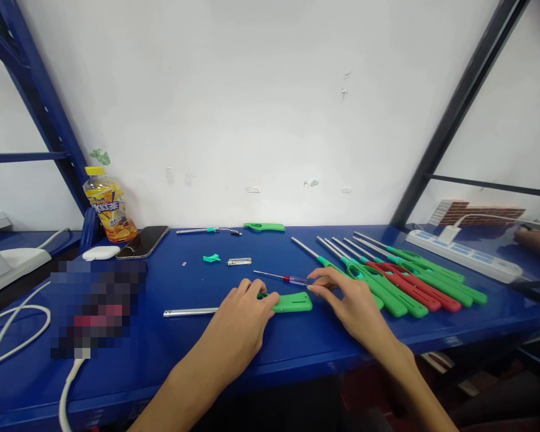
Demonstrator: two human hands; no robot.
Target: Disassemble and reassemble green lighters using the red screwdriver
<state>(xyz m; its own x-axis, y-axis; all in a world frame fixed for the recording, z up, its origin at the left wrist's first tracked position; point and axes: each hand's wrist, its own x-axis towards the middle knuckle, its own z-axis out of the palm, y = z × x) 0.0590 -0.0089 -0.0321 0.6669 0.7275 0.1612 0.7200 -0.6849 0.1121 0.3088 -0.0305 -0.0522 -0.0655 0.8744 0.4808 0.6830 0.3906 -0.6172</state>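
My left hand rests on a long-nosed lighter with a green handle and a metal tube that sticks out to the left. Its fingers curl over the handle's left part. My right hand reaches in from the right, its fingertips pinched at the clear handle end of a small screwdriver with a red collar. The screwdriver lies just behind the green handle on the blue table.
A row of several green and red lighters lies at the right. Small parts, another green handle, a phone, a drink bottle and a power strip stand farther back. Cables trail at the left.
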